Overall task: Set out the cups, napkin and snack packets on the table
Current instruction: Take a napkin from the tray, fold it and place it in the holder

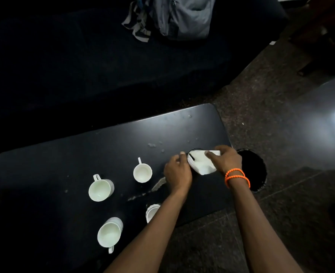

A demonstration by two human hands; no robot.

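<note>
While both hands grasp the white napkin [201,163], left hand [177,173] pinching its near-left edge and right hand [224,160] its far-right, the napkin step is in hand. Next, lay it flat beside the four white cups [142,173]; no snack packets are visible.

Four cups [142,172] crowd the tabletop [84,150] left of the hands [177,174]; beyond them, open dark surface.

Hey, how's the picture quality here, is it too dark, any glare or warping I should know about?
Head view: very dim overall, with the far background almost black; the white cups, like the far one, and the napkin stand out bright against the dark table; a hazy glare patch sits at the right edge; wide-angle warping bends the table edges; the fourth cup is partly hidden by the left forearm.
</note>
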